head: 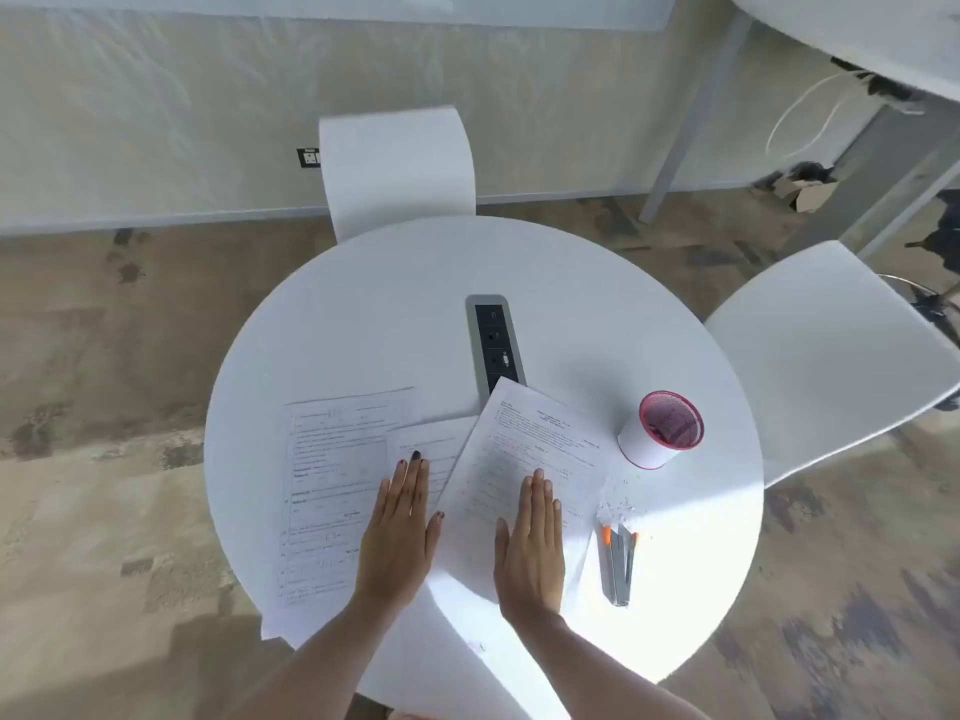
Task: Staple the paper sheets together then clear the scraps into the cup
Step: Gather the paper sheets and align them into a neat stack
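Observation:
Printed paper sheets lie spread on the round white table (363,324): one sheet (332,475) at the left, another (519,444) angled at the right, a third partly under them. My left hand (400,532) rests flat, palm down, on the left sheet. My right hand (530,548) lies flat on the right sheet. Both hold nothing. A grey stapler (619,566) with orange ends lies to the right of my right hand. Small white paper scraps (615,504) sit just beyond the stapler. A white cup (657,433) with a red rim and inside stands upright farther right.
A grey power-socket strip (493,345) is set into the table's middle, its near end under the right sheet. White chairs stand behind the table (397,168) and at the right (831,350). Another white table (857,23) is at the top right.

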`<state>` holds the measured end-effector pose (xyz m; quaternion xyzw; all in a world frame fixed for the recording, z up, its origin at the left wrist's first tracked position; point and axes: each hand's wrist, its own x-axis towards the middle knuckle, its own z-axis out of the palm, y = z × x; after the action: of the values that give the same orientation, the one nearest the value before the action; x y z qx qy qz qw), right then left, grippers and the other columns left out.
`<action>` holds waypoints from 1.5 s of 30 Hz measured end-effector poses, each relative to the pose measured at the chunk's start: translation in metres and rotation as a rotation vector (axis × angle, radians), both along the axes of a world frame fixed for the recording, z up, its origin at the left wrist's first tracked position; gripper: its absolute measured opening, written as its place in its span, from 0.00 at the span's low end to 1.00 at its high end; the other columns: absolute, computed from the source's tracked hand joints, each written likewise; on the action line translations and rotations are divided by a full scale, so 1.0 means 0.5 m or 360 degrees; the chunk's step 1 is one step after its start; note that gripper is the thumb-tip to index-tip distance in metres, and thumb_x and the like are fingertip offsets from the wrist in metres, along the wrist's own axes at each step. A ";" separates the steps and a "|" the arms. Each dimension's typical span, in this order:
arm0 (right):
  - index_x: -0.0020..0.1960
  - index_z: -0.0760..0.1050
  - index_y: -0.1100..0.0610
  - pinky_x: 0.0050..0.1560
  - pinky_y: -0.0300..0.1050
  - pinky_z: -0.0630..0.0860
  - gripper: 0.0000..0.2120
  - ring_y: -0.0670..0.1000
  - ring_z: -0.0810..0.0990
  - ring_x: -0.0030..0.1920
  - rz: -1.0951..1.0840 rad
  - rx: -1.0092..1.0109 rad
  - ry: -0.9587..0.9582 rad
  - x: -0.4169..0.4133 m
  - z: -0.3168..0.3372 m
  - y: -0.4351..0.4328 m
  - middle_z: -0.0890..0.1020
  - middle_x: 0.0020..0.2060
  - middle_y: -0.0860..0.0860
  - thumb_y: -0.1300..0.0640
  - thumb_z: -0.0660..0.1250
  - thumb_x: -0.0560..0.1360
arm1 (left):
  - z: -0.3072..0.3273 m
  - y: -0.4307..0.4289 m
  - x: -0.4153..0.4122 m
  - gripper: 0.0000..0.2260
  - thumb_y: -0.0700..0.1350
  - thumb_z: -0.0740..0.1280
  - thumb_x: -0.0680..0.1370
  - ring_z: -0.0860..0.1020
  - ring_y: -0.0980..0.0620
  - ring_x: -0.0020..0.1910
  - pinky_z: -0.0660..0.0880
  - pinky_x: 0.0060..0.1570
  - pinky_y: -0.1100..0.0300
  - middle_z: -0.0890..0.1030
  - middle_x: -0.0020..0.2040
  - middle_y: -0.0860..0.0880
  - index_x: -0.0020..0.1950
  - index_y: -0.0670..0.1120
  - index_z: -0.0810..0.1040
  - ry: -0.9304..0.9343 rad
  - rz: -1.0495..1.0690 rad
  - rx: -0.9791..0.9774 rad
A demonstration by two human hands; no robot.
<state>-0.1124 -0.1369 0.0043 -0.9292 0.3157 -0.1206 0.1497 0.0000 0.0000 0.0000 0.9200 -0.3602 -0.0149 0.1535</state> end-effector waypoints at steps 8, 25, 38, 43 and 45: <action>0.77 0.52 0.62 0.76 0.49 0.47 0.27 0.53 0.53 0.77 -0.0223 0.0164 0.0100 -0.060 -0.029 0.004 0.57 0.76 0.55 0.52 0.48 0.80 | -0.036 0.013 -0.032 0.29 0.53 0.39 0.84 0.55 0.46 0.77 0.45 0.76 0.55 0.58 0.79 0.43 0.78 0.39 0.57 0.0203 0.0024 0.0225; 0.69 0.61 0.63 0.61 0.56 0.63 0.36 0.63 0.64 0.63 -0.1453 0.0689 0.0253 0.002 0.046 -0.024 0.66 0.62 0.63 0.51 0.74 0.69 | -0.037 0.009 -0.032 0.29 0.55 0.39 0.84 0.55 0.45 0.78 0.42 0.76 0.56 0.56 0.80 0.44 0.79 0.40 0.55 0.0298 0.0012 0.0218; 0.52 0.69 0.66 0.45 0.44 0.65 0.04 0.61 0.75 0.50 -0.1272 0.0895 -0.0660 -0.023 0.081 -0.054 0.76 0.48 0.60 0.65 0.61 0.79 | -0.005 0.004 -0.006 0.41 0.68 0.28 0.74 0.39 0.56 0.77 0.35 0.75 0.61 0.40 0.79 0.51 0.80 0.44 0.43 0.0601 -0.0012 0.0053; 0.49 0.71 0.60 0.39 0.44 0.66 0.02 0.49 0.74 0.40 -0.1138 0.1071 -0.0749 -0.030 0.118 -0.067 0.76 0.38 0.46 0.62 0.63 0.78 | 0.081 -0.020 0.017 0.23 0.51 0.51 0.85 0.68 0.53 0.69 0.59 0.71 0.59 0.62 0.74 0.55 0.80 0.49 0.55 0.1218 0.0496 -0.0616; 0.48 0.72 0.59 0.38 0.43 0.68 0.02 0.52 0.76 0.41 -0.1025 0.1134 -0.0735 -0.031 0.122 -0.070 0.79 0.39 0.50 0.61 0.65 0.78 | 0.103 -0.022 0.040 0.25 0.59 0.54 0.81 0.69 0.54 0.70 0.61 0.74 0.54 0.67 0.73 0.55 0.77 0.51 0.63 0.1509 0.0634 -0.0916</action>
<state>-0.1281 -0.1721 0.0654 -0.6261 0.5651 -0.2472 0.4770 0.0201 -0.0111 0.0517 0.7841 -0.0622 -0.2971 0.5413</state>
